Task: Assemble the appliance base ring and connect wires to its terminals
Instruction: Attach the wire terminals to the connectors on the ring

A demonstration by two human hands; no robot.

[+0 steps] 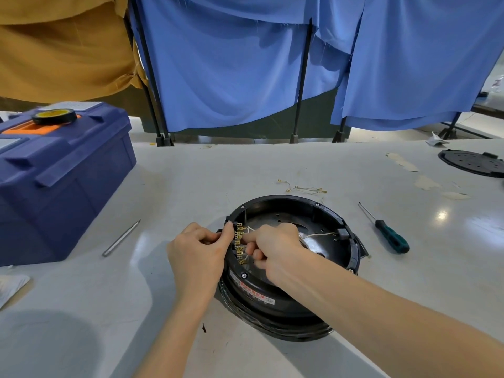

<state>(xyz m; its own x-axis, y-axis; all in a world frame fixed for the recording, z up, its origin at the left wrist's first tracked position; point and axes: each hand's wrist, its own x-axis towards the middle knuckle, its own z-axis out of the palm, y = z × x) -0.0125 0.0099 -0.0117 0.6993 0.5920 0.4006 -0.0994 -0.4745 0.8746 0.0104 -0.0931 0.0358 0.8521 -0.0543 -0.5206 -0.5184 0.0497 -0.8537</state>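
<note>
Black appliance base ring (286, 309) lies on the grey table (245, 170), directly under both hands. Left hand (196, 255): fingers curled, thumb and fingertips pinching the ring's rim just outside the row of brass terminals (240, 241). Right hand (275, 246): fingers curled inside the ring and apparently gripping a white wire (316, 235), index fingertip touching the terminals. Green-handled screwdriver (390, 236) lies well right of the fingers. A metal rod (121, 238) and a blue toolbox (62, 181) lie left. Loose brass-tipped wires (302, 189) lie beyond.
</note>
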